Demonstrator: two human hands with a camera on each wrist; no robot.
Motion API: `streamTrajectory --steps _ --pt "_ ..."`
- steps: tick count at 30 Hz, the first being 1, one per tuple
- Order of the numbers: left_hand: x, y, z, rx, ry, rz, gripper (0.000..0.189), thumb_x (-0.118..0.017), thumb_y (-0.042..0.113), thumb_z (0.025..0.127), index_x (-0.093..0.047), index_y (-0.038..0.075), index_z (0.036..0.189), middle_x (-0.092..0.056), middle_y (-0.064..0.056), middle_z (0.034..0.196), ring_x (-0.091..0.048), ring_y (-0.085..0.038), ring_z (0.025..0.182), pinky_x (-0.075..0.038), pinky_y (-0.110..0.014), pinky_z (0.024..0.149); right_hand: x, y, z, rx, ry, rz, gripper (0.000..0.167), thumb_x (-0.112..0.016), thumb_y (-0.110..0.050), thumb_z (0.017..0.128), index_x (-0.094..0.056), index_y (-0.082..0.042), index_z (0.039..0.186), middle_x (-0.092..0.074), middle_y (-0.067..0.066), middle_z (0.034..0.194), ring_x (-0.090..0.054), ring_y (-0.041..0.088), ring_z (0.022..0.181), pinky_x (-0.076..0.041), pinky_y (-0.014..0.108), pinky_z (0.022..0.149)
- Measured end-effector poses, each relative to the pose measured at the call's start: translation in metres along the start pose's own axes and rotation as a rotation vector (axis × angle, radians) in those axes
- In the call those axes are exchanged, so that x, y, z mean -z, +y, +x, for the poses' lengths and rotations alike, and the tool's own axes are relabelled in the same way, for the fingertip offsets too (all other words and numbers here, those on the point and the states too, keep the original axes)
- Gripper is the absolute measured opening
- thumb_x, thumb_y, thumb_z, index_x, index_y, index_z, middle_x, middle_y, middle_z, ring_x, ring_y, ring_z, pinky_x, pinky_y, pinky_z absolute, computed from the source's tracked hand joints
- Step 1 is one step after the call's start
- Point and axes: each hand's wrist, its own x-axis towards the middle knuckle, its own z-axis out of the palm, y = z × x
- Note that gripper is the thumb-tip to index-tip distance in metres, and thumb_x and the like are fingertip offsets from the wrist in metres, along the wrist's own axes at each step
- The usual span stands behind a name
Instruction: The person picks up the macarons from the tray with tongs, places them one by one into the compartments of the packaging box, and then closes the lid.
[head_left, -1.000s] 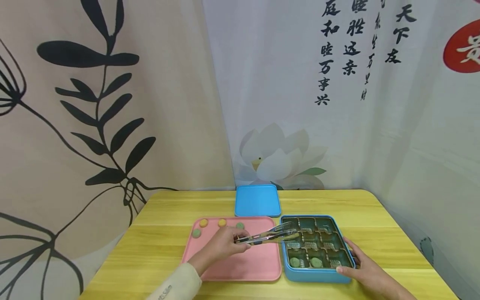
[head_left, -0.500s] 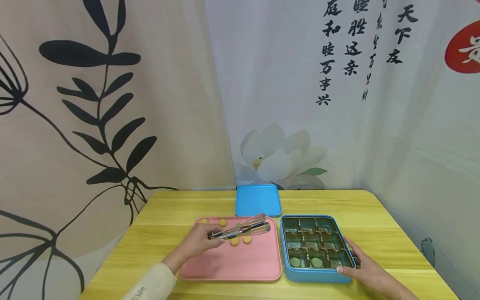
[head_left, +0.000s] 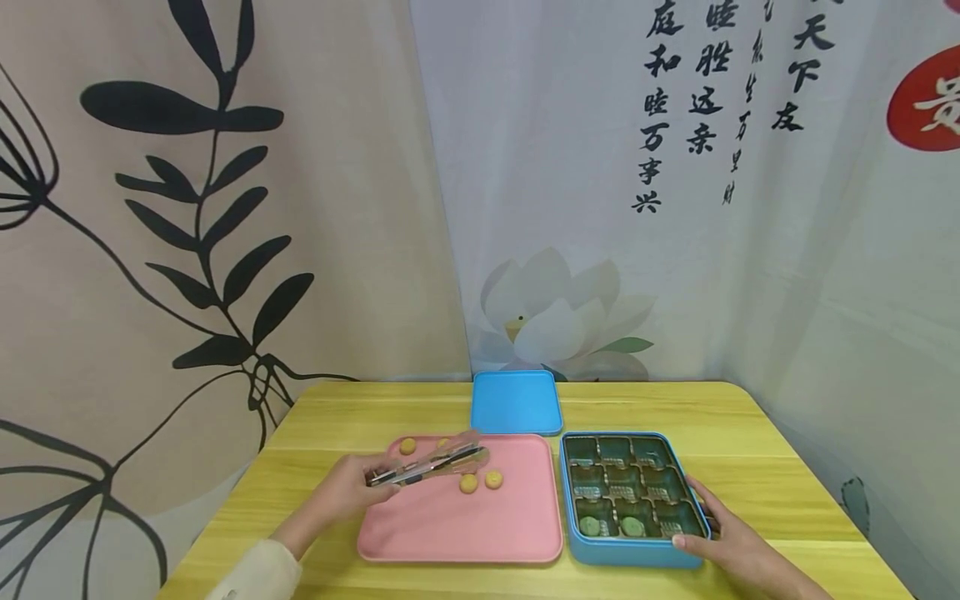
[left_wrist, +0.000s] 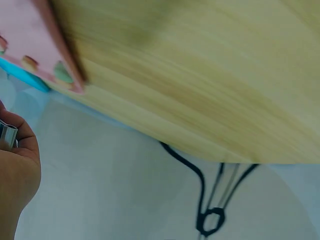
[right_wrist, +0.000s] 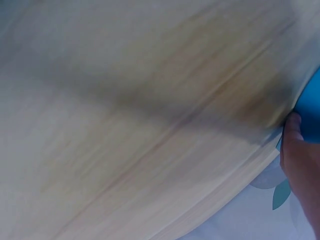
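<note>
My left hand (head_left: 348, 487) grips a pair of metal tongs (head_left: 429, 468) by the handle end, above the left part of a pink tray (head_left: 450, 533). Nothing shows clearly between the tong tips, which are blurred. Small round yellow cookies (head_left: 468, 483) lie on the tray; the tongs partly cover others. In the left wrist view a green cookie (left_wrist: 62, 72) sits at the tray's corner. My right hand (head_left: 738, 542) holds the front right corner of a blue box (head_left: 630, 552), thumb at the front. Two green cookies (head_left: 632, 526) occupy front compartments of its divided insert.
Behind the tray lies a flat blue lid (head_left: 517, 402). Tray and box stand side by side on a wood-grain table (head_left: 330, 417), with a narrow gap between them. A printed curtain (head_left: 360, 208) hangs behind the table's far edge.
My left hand has carried the tongs left, from over the box to over the left side of the tray. My right hand and the box have stayed put.
</note>
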Motion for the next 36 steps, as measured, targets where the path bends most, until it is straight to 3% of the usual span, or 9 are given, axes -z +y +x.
streamTrajectory --steps 5,10,18,28,36 --pt "0.007 -0.015 -0.008 0.062 0.015 0.032 0.024 -0.077 0.023 0.086 -0.074 0.012 0.106 -0.061 0.004 0.075 -0.052 -0.010 0.063 -0.045 -0.023 0.053 0.000 0.001 -0.001 0.004 0.002 0.030 0.094 -0.067 -0.024 0.096 0.000 -0.002 0.157 -0.017 0.045 0.148 -0.034 0.059 0.129 -0.041 0.061 0.096" --pt "0.010 -0.025 -0.015 0.049 0.022 0.062 0.026 -0.078 0.022 0.083 -0.073 0.010 0.106 -0.061 0.004 0.076 -0.052 -0.010 0.063 -0.045 -0.024 0.053 -0.001 0.002 0.000 0.011 -0.004 0.049 0.093 -0.067 -0.022 0.096 0.001 -0.001 0.157 -0.023 0.044 0.146 -0.047 0.050 0.124 -0.045 0.058 0.094" --pt "0.006 -0.038 -0.021 0.055 -0.012 0.048 0.025 -0.078 0.021 0.083 -0.073 0.010 0.105 -0.063 0.005 0.078 -0.054 -0.009 0.065 -0.048 -0.024 0.055 -0.001 0.003 0.000 0.024 -0.003 0.041 0.095 -0.067 -0.023 0.095 0.001 0.000 0.156 -0.025 0.044 0.146 -0.049 0.047 0.122 -0.046 0.056 0.094" --pt "-0.004 -0.038 -0.023 0.053 -0.031 0.026 0.021 -0.079 0.021 0.082 -0.073 0.011 0.100 -0.062 0.004 0.076 -0.054 -0.008 0.062 -0.048 -0.024 0.052 -0.001 0.005 0.000 0.026 -0.012 0.059 0.095 -0.067 -0.023 0.095 0.001 -0.002 0.157 -0.024 0.044 0.146 -0.049 0.047 0.122 -0.045 0.056 0.094" --pt "-0.012 -0.041 -0.022 0.035 -0.048 0.037 0.012 -0.077 0.017 0.082 -0.073 0.017 0.094 -0.064 0.006 0.076 -0.053 -0.007 0.063 -0.046 -0.023 0.053 -0.002 0.005 0.000 0.005 -0.011 0.068 0.095 -0.067 -0.025 0.095 0.001 -0.004 0.158 -0.013 0.042 0.152 -0.031 0.059 0.132 -0.041 0.062 0.096"
